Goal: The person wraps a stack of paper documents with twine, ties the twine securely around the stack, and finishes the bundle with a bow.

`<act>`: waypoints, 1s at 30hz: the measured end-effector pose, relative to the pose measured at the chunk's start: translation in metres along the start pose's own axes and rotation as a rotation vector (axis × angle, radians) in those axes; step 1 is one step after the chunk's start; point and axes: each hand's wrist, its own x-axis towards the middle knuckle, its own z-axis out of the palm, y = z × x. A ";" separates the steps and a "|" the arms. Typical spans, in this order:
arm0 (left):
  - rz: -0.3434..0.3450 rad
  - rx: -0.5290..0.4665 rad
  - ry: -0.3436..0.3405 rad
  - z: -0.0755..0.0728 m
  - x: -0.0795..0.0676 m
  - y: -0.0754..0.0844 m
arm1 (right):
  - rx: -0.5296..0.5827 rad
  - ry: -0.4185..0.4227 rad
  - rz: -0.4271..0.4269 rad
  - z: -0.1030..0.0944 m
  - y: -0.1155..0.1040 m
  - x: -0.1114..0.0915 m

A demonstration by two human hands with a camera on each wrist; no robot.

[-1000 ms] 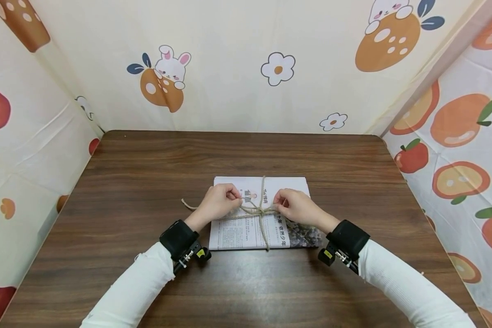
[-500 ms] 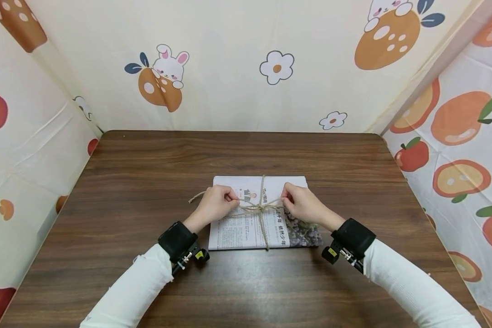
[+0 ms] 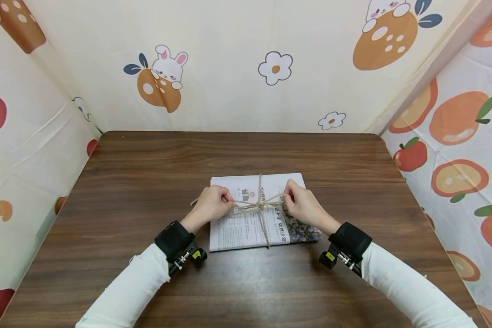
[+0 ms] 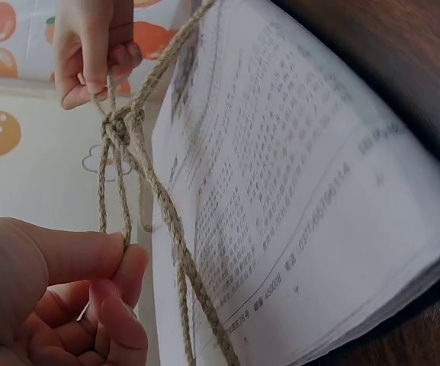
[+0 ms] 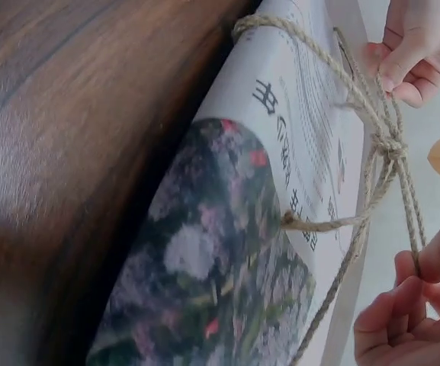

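A folded stack of newspapers (image 3: 242,234) lies on the table, with twine (image 3: 264,228) crossing it both ways. A knot (image 4: 120,126) sits at the crossing, loops running out to either side. My left hand (image 3: 213,203) pinches a doubled strand between thumb and finger, left of the knot. On the other side my right hand (image 3: 305,205) pinches another doubled strand; the right wrist view shows it drawn out from the knot. Both loops look taut and raised off the paper. A loose twine end (image 5: 288,221) lies near the printed flower picture (image 5: 197,267).
The brown wooden table (image 3: 147,159) surrounds the stack. Behind it stands a cream wall sheet (image 3: 229,91) with rabbit and flower prints. Fruit-patterned sheets (image 3: 455,150) hang at the sides. Each wrist carries a black strap (image 3: 174,240) with a small camera.
My right hand has moved right and slightly up, drawing its loop outward. The loose end behind my left hand has shortened toward it. Just now the stack has turned slightly and its right side has lifted.
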 end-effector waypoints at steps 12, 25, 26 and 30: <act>-0.003 -0.032 0.014 -0.001 0.006 0.000 | 0.045 -0.078 0.056 -0.009 0.004 0.009; 0.017 -0.051 -0.127 0.000 0.017 -0.006 | 0.060 -0.183 0.053 -0.010 0.013 0.009; 0.020 -0.047 -0.138 -0.001 0.018 -0.006 | 0.056 -0.182 0.044 -0.011 0.014 0.009; 0.043 -0.032 -0.171 -0.010 0.020 -0.004 | 0.049 -0.192 0.025 -0.018 0.013 0.011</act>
